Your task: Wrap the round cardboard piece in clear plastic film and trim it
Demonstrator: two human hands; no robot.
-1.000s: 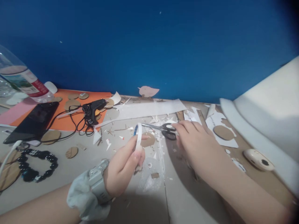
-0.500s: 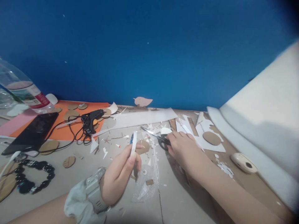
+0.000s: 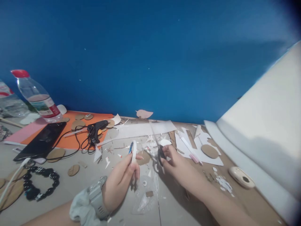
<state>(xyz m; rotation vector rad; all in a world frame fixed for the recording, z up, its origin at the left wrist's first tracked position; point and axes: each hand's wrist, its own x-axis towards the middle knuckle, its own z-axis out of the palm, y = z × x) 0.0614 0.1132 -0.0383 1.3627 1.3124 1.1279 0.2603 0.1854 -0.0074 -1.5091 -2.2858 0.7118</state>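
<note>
In the middle of the head view, my left hand (image 3: 121, 179) pinches a narrow white roll of tape (image 3: 134, 152) with blue on its inner side. A pale watch and a scrunchie circle that wrist. My right hand (image 3: 177, 160) is closed on the black handles of a pair of scissors (image 3: 161, 153). Their blades are smeared by motion and point up and away from me. Below the two hands lies a clear plastic bag (image 3: 143, 201) with small scraps on it. A cardboard disc (image 3: 144, 158) rests behind my left fingers.
A black glue gun (image 3: 95, 131) with a looped cord lies on orange paper (image 3: 74, 141). To the left are a phone (image 3: 42, 141), a water bottle (image 3: 41, 100) and a beaded bracelet (image 3: 41, 182). White paper (image 3: 183, 144), paper scraps and a cream oval device (image 3: 241, 176) sit at right.
The scissors have been picked up off the table, their blades swinging upward. My right hand has drawn slightly left toward my left hand, which still holds the tape. The view has tilted up a little.
</note>
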